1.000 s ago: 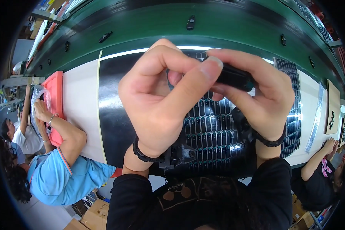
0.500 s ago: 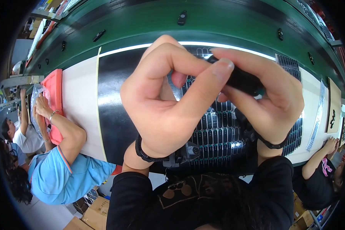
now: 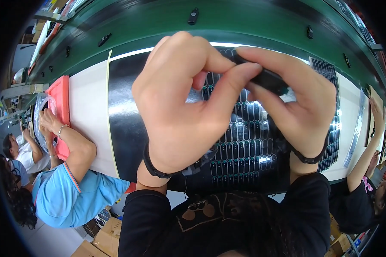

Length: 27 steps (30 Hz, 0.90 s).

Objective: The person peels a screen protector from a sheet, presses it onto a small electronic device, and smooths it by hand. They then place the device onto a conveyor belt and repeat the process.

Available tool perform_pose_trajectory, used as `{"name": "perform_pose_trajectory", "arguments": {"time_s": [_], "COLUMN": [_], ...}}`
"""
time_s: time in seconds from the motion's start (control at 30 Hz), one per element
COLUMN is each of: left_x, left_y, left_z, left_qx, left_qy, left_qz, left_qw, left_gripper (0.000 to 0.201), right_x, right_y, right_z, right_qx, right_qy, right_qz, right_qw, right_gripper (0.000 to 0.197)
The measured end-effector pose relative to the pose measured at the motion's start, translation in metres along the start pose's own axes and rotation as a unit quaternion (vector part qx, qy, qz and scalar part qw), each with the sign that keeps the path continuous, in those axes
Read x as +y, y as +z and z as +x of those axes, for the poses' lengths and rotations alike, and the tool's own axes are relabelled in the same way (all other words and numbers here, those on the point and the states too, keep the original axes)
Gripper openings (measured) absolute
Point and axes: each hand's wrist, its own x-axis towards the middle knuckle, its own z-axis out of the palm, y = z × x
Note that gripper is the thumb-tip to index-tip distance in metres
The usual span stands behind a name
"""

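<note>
Close in front of me, my right hand grips a small black oblong device between thumb and fingers. My left hand is closed in a pinch, thumb against forefinger, right at the device's left end. Anything between those two fingertips is too small or too hidden to name. Below both hands lies a sheet of dark rounded-oblong pieces with pale outlines, set out in rows on a black mat. Another such sheet lies partly behind my right wrist.
A green conveyor belt runs across the far side, carrying several black devices, one straight ahead. At left, a co-worker in a blue shirt handles clear plastic beside a red foam tray. Another co-worker in black sits at right.
Devices on the belt have shifted left. My left hand has turned slightly, its knuckles higher, while the device stays between my hands. The co-worker at right has raised an arm.
</note>
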Motion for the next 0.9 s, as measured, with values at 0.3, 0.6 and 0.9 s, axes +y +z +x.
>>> {"name": "perform_pose_trajectory", "arguments": {"time_s": [0.3, 0.6, 0.9], "left_x": [-0.008, -0.035, -0.102], "left_y": [-0.008, -0.001, 0.009], "left_z": [0.01, 0.012, 0.005], "left_qx": [-0.126, -0.117, -0.243], "left_qy": [-0.191, -0.116, -0.052], "left_qz": [-0.287, -0.035, 0.27], "left_qw": [0.93, 0.986, 0.93], "left_gripper": [0.013, 0.013, 0.011], "right_x": [0.002, 0.034, 0.131], "right_y": [-0.002, 0.009, 0.035], "right_z": [0.004, 0.014, 0.044], "right_qx": [-0.025, -0.111, 0.045], "right_qy": [-0.031, 0.154, 0.047], "right_qz": [0.108, 0.297, -0.15], "right_qw": [0.993, 0.936, 0.987], "right_gripper": [0.025, 0.028, 0.041]}}
